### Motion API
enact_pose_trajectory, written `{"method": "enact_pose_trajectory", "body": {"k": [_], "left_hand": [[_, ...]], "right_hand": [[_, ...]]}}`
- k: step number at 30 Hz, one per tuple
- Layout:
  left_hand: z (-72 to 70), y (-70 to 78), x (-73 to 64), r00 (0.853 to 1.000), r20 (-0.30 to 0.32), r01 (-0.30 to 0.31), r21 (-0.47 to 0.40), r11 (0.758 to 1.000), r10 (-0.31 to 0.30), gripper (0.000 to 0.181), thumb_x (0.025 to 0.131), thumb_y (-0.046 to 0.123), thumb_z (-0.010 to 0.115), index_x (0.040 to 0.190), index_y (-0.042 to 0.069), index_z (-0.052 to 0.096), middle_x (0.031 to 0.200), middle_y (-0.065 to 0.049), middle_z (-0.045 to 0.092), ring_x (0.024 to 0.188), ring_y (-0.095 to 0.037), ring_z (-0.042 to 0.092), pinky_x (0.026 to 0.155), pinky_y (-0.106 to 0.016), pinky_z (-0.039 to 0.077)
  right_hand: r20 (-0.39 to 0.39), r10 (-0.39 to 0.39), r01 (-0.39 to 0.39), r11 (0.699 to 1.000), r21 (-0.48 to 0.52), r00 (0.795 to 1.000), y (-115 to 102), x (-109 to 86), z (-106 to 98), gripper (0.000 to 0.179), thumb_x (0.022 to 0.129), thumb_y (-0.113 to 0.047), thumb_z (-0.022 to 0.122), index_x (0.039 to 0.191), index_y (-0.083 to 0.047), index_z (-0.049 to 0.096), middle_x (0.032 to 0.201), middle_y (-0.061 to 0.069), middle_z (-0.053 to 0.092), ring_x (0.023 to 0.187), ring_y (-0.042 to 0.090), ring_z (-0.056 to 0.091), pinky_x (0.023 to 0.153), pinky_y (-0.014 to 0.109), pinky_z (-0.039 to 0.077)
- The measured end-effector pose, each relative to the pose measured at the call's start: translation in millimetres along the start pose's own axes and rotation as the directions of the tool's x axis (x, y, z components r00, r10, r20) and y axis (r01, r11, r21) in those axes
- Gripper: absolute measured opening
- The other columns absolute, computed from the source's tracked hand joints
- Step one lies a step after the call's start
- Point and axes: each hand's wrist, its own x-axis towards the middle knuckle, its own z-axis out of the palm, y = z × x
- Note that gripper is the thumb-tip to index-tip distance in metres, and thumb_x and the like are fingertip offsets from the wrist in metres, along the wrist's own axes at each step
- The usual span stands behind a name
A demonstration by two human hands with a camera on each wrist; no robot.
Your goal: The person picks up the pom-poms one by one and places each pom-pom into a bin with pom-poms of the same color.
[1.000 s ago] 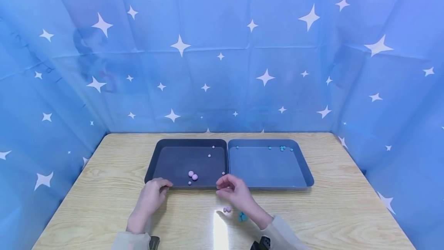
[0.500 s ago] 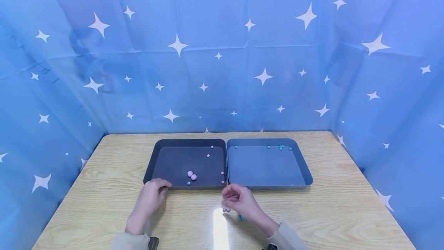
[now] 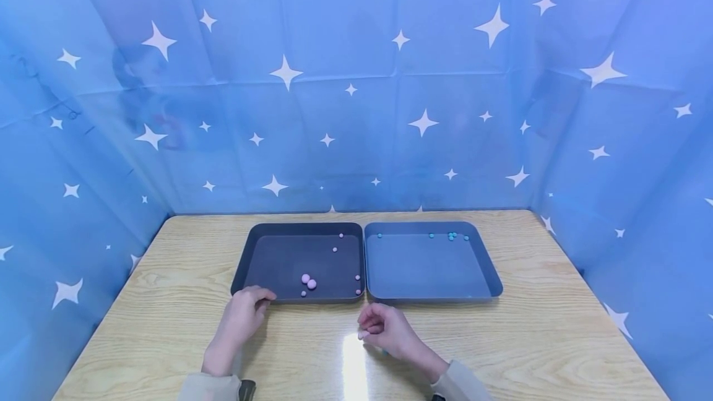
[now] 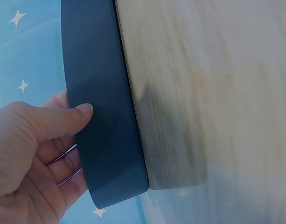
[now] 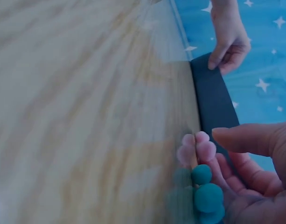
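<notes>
My left hand (image 3: 243, 314) holds the near-left rim of the dark tray (image 3: 278, 299); in the left wrist view the thumb presses the outer wall (image 4: 108, 121) and the other fingers are behind it. On the wooden table in front of the trays, my right hand (image 3: 388, 330) is at two small pink balls (image 5: 205, 150). Its thumb and fingers stand apart around them in the right wrist view, thumb tip just above the larger one. Several teal balls (image 5: 208, 198) sit beside these, under the hand, mostly hidden in the head view.
Two large pink balls (image 3: 309, 281) and several small ones lie in the dark tray. A blue-grey tray (image 3: 434, 294) stands against its right side, with several small teal balls (image 3: 452, 236) along the far wall. A blue star-patterned curtain (image 3: 356, 110) surrounds the wooden table (image 3: 546, 327).
My right hand has drawn back from the dark tray's near-right corner to the pink balls on the table. A small pink ball now shows inside that corner. My left hand stays on the rim.
</notes>
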Motion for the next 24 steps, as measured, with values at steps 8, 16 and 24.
{"method": "enact_pose_trajectory", "body": {"k": [8,16,24], "left_hand": [[-0.8,0.7,1.0,1.000,-0.001,-0.006,-0.003,1.000,0.006,0.021,0.070,-0.015,0.068,0.078,0.005,0.071,0.079,-0.005,0.068,0.077,-0.023,0.065,0.070,-0.038,0.054],[-2.0,1.4,1.2,1.000,-0.005,-0.006,-0.008,1.000,0.006,0.022,0.071,-0.014,0.069,0.078,0.006,0.072,0.079,-0.004,0.068,0.076,-0.022,0.065,0.070,-0.038,0.054],[-2.1,2.1,0.0,1.000,-0.016,-0.024,-0.004,1.000,0.024,0.022,0.070,-0.014,0.070,0.077,0.007,0.072,0.078,-0.004,0.068,0.076,-0.022,0.065,0.069,-0.038,0.054]], "right_hand": [[0.017,-0.048,0.049,0.998,-0.034,0.999,2.2,0.5,0.9,0.022,0.071,0.015,0.068,0.088,0.003,0.059,0.087,0.010,0.060,0.079,0.021,0.062,0.071,0.026,0.055],[0.036,-0.072,0.075,0.993,-0.096,0.997,5.6,2.0,3.0,0.023,0.070,0.018,0.063,0.086,0.003,0.059,0.087,0.009,0.055,0.079,0.016,0.059,0.071,0.023,0.055],[0.035,-0.093,0.097,0.985,-0.142,0.995,6.2,3.3,4.8,0.020,0.071,0.016,0.065,0.084,0.002,0.059,0.085,0.007,0.055,0.076,0.014,0.058,0.068,0.021,0.054]]}}
